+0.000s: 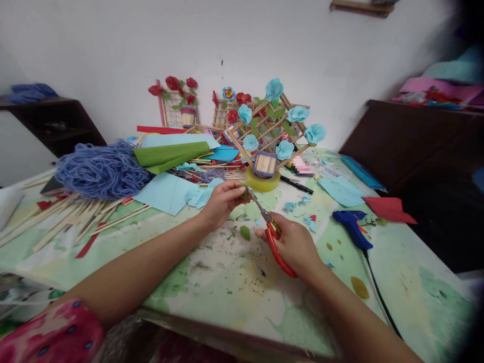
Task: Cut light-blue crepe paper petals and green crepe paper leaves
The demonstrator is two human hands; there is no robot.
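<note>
My left hand (223, 202) pinches a small piece of green paper (245, 193) above the middle of the table. My right hand (297, 241) is closed around the red handles of a pair of scissors (278, 252), whose blades point up and left at the green piece. Whether the blades are cutting into it I cannot make out. On the tablecloth below lies a green paper leaf (245, 232), with thin green scraps around it. Behind my hands stands a diamond-shaped stick frame (287, 103) with light-blue paper flowers, resting by a yellow tape roll (262, 180).
A blue glue gun (351, 227) with a black cord lies at the right, near red paper (390, 209). Blue yarn (102, 169), thin wooden sticks (71, 217) and folded green paper (174, 155) crowd the left. A black marker (297, 185) lies behind my right hand.
</note>
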